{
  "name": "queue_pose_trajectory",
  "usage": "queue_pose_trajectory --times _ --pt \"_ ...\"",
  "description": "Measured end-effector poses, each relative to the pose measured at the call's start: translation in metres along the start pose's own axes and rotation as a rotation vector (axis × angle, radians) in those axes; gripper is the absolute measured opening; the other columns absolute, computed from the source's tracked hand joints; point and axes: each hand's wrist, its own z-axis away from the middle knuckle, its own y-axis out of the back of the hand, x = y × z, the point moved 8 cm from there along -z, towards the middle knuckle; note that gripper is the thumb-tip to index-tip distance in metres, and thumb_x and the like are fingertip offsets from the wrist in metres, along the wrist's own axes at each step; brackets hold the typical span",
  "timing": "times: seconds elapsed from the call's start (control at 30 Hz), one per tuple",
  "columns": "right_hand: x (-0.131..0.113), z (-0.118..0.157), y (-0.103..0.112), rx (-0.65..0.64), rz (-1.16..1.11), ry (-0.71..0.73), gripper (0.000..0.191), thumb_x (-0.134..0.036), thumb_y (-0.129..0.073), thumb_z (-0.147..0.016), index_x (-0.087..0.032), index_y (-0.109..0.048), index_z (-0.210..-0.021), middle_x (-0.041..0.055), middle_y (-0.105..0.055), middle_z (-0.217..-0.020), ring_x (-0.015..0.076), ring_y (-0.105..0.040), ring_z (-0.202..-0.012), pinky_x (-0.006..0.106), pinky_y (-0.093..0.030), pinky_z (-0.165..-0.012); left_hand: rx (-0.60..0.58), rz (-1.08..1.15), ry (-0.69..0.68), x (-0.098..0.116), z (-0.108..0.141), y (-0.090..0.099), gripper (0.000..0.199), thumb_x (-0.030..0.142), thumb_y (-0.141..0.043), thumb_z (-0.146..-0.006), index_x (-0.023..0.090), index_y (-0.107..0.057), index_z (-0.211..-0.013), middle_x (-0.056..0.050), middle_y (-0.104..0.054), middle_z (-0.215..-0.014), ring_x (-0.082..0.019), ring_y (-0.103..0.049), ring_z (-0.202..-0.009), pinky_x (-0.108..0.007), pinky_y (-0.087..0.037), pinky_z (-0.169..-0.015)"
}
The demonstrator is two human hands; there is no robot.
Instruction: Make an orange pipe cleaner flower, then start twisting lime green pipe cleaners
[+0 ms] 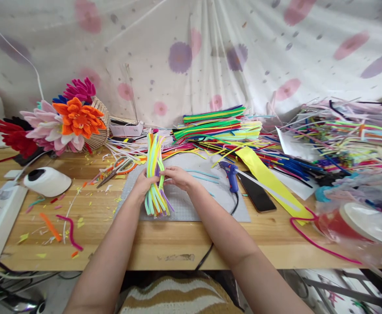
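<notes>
A bundle of pastel pipe cleaners (154, 192), yellow, green, white and purple, stands roughly upright above the grey cutting mat (191, 209). My left hand (141, 185) is wrapped round the bundle's left side near its middle. From the right, my right hand (176, 178) pinches at the bundle's edge, its fingertips on a few purple and green strands. A few light blue pipe cleaners (204, 175) lie on the mat behind my right wrist. The blue glue gun (230, 174) rests on the mat's right side, and orange-handled scissors (120, 166) lie to the left.
Bundled pipe cleaners (213, 126) are piled along the back, with more heaped at the right (350, 135). A black phone (258, 194) and a yellow strip (272, 183) lie right of the mat. Fuzzy flowers (79, 120) and a white thread cone (52, 182) stand left, among scraps.
</notes>
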Motion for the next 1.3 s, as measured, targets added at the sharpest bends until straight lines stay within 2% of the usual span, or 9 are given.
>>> queue_pose_trajectory --times 0.17,0.37,0.53,0.67,0.83,0.93,1.03,1.17,1.3 --pt "-0.016 0.005 0.004 -0.016 -0.137 0.035 0.009 -0.021 -0.056 -0.076 -0.016 -0.052 -0.07 -0.0019 -0.061 -0.065 0.0085 -0.057 -0.061 0.023 -0.047 -0.065 0.112 -0.08 -0.12 0.015 0.002 0.008 0.045 0.01 -0.062 -0.044 0.017 -0.056 -0.088 0.001 -0.061 -0.066 -0.015 -0.057 -0.055 -0.026 -0.046 -0.052" --pt "-0.058 0.019 0.011 -0.03 -0.196 0.071 0.011 -0.022 -0.049 -0.082 -0.016 -0.053 -0.074 -0.0028 -0.059 -0.062 0.0072 -0.056 -0.058 0.021 -0.047 -0.065 -0.016 -0.034 -0.144 0.028 0.009 0.0 0.051 0.013 -0.06 -0.047 0.018 -0.053 -0.096 0.0 -0.061 -0.073 -0.016 -0.057 -0.056 -0.03 -0.046 -0.056" --pt "-0.078 0.029 0.031 0.046 -0.066 0.114 0.012 -0.024 -0.052 -0.081 -0.016 -0.054 -0.072 -0.0031 -0.056 -0.057 0.0057 -0.053 -0.052 0.017 -0.044 -0.054 0.196 -0.152 -0.342 0.044 0.004 0.031 0.054 0.005 -0.063 -0.041 0.02 -0.054 -0.092 0.0 -0.06 -0.081 -0.016 -0.057 -0.071 -0.028 -0.046 -0.07" --pt "-0.059 0.038 0.033 -0.114 0.226 0.018 0.013 -0.026 -0.061 -0.073 -0.013 -0.057 -0.073 -0.0008 -0.061 -0.057 0.0065 -0.054 -0.05 0.016 -0.04 -0.047 0.393 -0.084 -0.335 0.053 -0.005 0.07 0.044 0.008 -0.064 -0.043 0.018 -0.054 -0.085 -0.001 -0.058 -0.076 -0.017 -0.057 -0.068 -0.032 -0.047 -0.069" --pt "0.0 0.045 0.034 -0.214 0.485 -0.223 0.018 -0.025 -0.065 -0.066 -0.015 -0.051 -0.068 0.0005 -0.065 -0.063 0.0084 -0.057 -0.049 0.018 -0.041 -0.046 0.409 0.148 -0.273 0.061 -0.004 0.087 0.037 0.011 -0.064 -0.046 0.017 -0.056 -0.081 -0.003 -0.061 -0.079 -0.019 -0.06 -0.07 -0.033 -0.05 -0.062" --pt "0.026 0.041 0.039 -0.149 0.619 -0.273 0.016 -0.021 -0.064 -0.065 -0.016 -0.048 -0.062 -0.0025 -0.062 -0.055 0.0086 -0.054 -0.042 0.02 -0.041 -0.045 0.397 0.171 -0.25 0.057 0.0 0.084 0.035 0.01 -0.062 -0.046 0.016 -0.058 -0.08 -0.004 -0.063 -0.079 -0.021 -0.061 -0.073 -0.034 -0.051 -0.063" --pt "0.03 0.036 0.043 -0.097 0.834 -0.231 0.017 -0.022 -0.065 -0.063 -0.017 -0.051 -0.054 -0.0038 -0.057 -0.045 0.0091 -0.051 -0.04 0.02 -0.038 -0.048 0.351 0.156 -0.26 0.052 0.001 0.078 0.037 0.009 -0.061 -0.046 0.016 -0.059 -0.082 -0.004 -0.063 -0.08 -0.022 -0.062 -0.075 -0.035 -0.052 -0.066" --pt "0.003 0.031 0.046 0.005 1.148 -0.066 0.009 -0.026 -0.066 -0.063 -0.018 -0.063 -0.06 -0.0012 -0.064 -0.059 0.0109 -0.055 -0.055 0.021 -0.037 -0.055 0.325 0.126 -0.204 0.042 0.003 0.076 0.039 0.008 -0.06 -0.045 0.016 -0.059 -0.083 -0.004 -0.063 -0.077 -0.022 -0.063 -0.074 -0.034 -0.052 -0.065" --pt "-0.03 0.028 0.064 0.312 1.334 0.087 0.019 -0.029 -0.056 -0.074 -0.02 -0.067 -0.087 0.0042 -0.067 -0.09 0.0159 -0.059 -0.079 0.025 -0.04 -0.068 0.234 0.144 -0.184 0.038 0.007 0.07 0.046 0.011 -0.062 -0.046 0.016 -0.059 -0.092 -0.003 -0.065 -0.077 -0.021 -0.064 -0.072 -0.032 -0.052 -0.062"
